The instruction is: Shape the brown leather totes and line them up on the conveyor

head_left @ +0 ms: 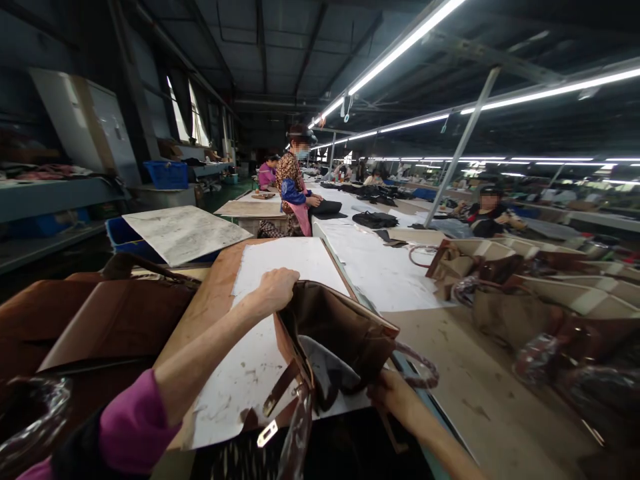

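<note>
A brown handbag (345, 327) stands open in front of me, its dark lining and a grey flap showing inside. My left hand (277, 288) is closed on the bag's upper left corner. My right hand (390, 393) is at the bag's lower right side, below a plastic-wrapped handle (423, 367); its fingers are partly hidden behind the bag. A strap with a metal plate (267, 433) hangs at the bag's near side. White paper (235, 373) lies beneath the bag on the worktable.
Brown bags (110, 320) lie at the left. More bags with wrapped handles (540, 300) stand at the right. A pale board (187, 233) rests on a blue bin. A person (295, 180) stands ahead at the long table, handling black pieces (327, 208). A slanted pole (463, 147) rises at the right.
</note>
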A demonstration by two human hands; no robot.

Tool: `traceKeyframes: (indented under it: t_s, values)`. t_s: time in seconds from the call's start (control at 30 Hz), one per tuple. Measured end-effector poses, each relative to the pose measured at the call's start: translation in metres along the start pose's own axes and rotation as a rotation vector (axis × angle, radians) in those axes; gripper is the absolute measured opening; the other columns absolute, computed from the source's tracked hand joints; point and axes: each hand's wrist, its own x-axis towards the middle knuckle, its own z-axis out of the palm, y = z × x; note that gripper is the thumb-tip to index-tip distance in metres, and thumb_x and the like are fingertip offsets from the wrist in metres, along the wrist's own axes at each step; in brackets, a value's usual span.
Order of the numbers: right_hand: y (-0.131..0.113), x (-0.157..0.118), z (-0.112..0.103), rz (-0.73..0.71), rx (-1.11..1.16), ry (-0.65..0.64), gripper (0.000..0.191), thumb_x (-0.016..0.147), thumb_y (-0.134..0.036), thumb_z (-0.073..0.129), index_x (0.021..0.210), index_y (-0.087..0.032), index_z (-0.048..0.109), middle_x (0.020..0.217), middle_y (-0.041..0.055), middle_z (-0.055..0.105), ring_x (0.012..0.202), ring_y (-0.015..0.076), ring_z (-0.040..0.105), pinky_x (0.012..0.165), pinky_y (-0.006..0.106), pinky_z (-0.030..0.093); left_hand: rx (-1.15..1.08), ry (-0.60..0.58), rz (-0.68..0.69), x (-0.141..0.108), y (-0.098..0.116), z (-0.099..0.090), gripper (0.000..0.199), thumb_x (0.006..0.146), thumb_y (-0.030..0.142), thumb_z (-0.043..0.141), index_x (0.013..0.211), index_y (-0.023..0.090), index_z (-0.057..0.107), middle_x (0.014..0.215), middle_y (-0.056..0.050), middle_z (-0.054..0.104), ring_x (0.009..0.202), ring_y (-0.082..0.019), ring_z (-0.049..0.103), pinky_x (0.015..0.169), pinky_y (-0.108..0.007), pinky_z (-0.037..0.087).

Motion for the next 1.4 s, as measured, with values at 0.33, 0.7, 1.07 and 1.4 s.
traceKeyframes:
  t_s: [0.33, 0.7, 1.07, 1.4]
  values:
    - [-0.089, -0.029, -0.046, -0.274, -0.581, 0.573, 0.053, 0.070, -0.039, 0.053, 0.119, -0.024, 0.039, 0.112, 0.0066, 0.055, 0.096, 0.0260, 0.052, 0.078, 0.037, 0.041, -0.165, 0.018, 0.070, 0.013, -0.015, 0.016, 0.029, 0.055, 0.008, 0.042, 0.076, 0.019, 0.060, 0.077, -0.003, 0.063, 0.079, -0.018, 0.055, 0.065, -0.024, 0.039]
    - [-0.084, 0.041, -0.091, -0.231, -0.251, 0.091, 0.017, 0.068, -0.031, 0.048, 0.071, -0.018, 0.060, 0.055, -0.0041, 0.051, 0.055, 0.0126, 0.046, 0.053, 0.023, 0.032, -0.582, -0.282, 0.299, 0.008, -0.049, 0.015, 0.032, 0.057, 0.011, 0.043, 0.080, 0.016, 0.064, 0.072, 0.003, 0.063, 0.072, -0.015, 0.053, 0.064, -0.020, 0.038]
    - [-0.076, 0.066, -0.104, -0.189, -0.076, -0.096, 0.021, 0.066, -0.032, 0.052, 0.076, -0.015, 0.059, 0.059, -0.0020, 0.052, 0.057, 0.0118, 0.047, 0.053, 0.022, 0.034, -0.956, -0.383, 0.275, 0.008, -0.056, 0.024, 0.030, 0.062, 0.020, 0.054, 0.090, 0.015, 0.064, 0.079, 0.002, 0.064, 0.071, -0.013, 0.053, 0.067, -0.020, 0.039]
    - [-0.073, 0.064, -0.101, -0.147, -0.069, -0.098, 0.021, 0.065, -0.033, 0.053, 0.075, -0.016, 0.059, 0.055, -0.0034, 0.051, 0.053, 0.0108, 0.046, 0.049, 0.021, 0.034, -0.292, 0.016, 0.278, -0.004, -0.040, 0.009, 0.028, 0.071, 0.024, 0.053, 0.099, 0.021, 0.057, 0.081, -0.002, 0.063, 0.079, -0.017, 0.055, 0.070, -0.025, 0.039]
